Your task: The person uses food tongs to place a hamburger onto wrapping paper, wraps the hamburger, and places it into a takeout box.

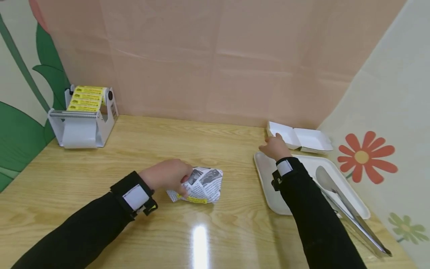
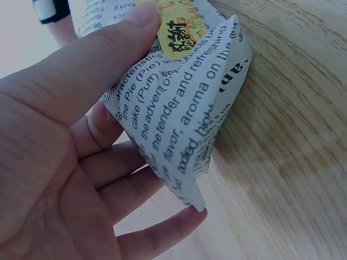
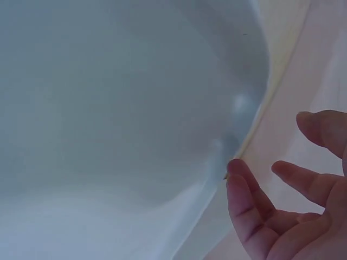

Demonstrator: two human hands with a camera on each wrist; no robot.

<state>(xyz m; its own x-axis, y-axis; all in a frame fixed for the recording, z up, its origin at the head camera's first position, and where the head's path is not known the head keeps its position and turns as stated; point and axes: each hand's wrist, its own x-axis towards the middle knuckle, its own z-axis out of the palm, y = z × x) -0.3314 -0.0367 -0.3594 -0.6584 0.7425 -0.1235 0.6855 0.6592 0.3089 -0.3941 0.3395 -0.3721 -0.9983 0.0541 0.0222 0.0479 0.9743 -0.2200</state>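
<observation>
Reaching from near left in a black sleeve [image 1: 77,228]. Pinching with the left hand [image 1: 168,176], the nearer one, the left end of a newsprint-wrapped packet [image 1: 206,185] at mid-scene, stretching lengthwise rightward from that grip. Poised farther right with the right hand [image 1: 276,148], loose-fingered and holding nothing, over the far-left corner of a white tray [image 1: 268,175].

the box [image 1: 309,139] lies behind the tray [image 1: 270,186], the packet [image 1: 205,184] left.

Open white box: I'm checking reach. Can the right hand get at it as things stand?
Probably yes: the right hand appears beside the open white box, and nothing visible blocks its way.
</observation>
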